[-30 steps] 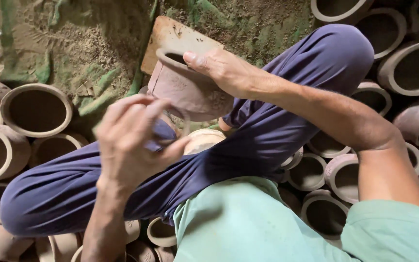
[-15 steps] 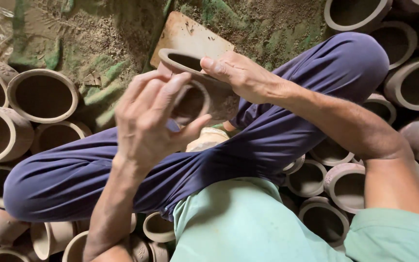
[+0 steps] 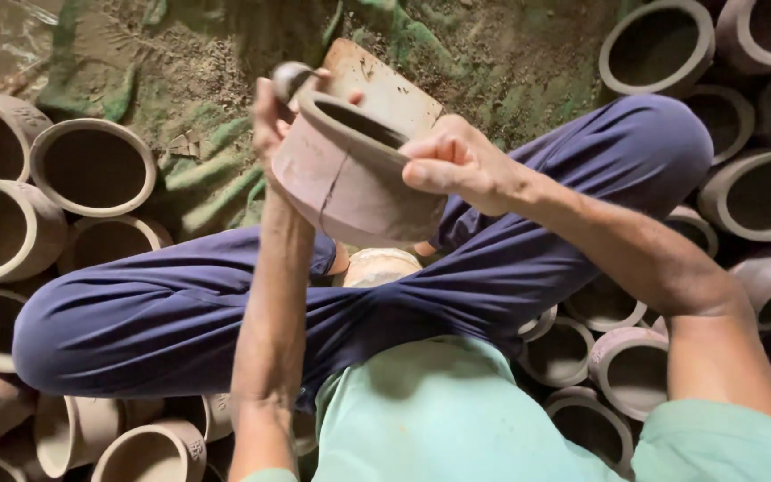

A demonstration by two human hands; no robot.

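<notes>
Clay pot (image 3: 350, 183) held tilted above crossed legs, cracked line down its wall, base hidden. Right hand (image 3: 457, 165) grips near rim, thumb on top. Left hand (image 3: 269, 120) mostly behind pot, fingers closed on small round tool (image 3: 289, 78); tool's lower part unseen. Flat board (image 3: 377, 85) partly covered behind pot. Rows of pots (image 3: 91, 165) crowd both sides, some cut off by frame; bare dirt floor (image 3: 510, 62) ahead.

Navy trousers (image 3: 180, 312), seemingly mint-green shirt (image 3: 439, 419)

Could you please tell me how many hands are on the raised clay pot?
2 on the clay pot: the left hand at its left wall, holding a round tool; the right hand gripping its right rim. None seem hidden.
</notes>
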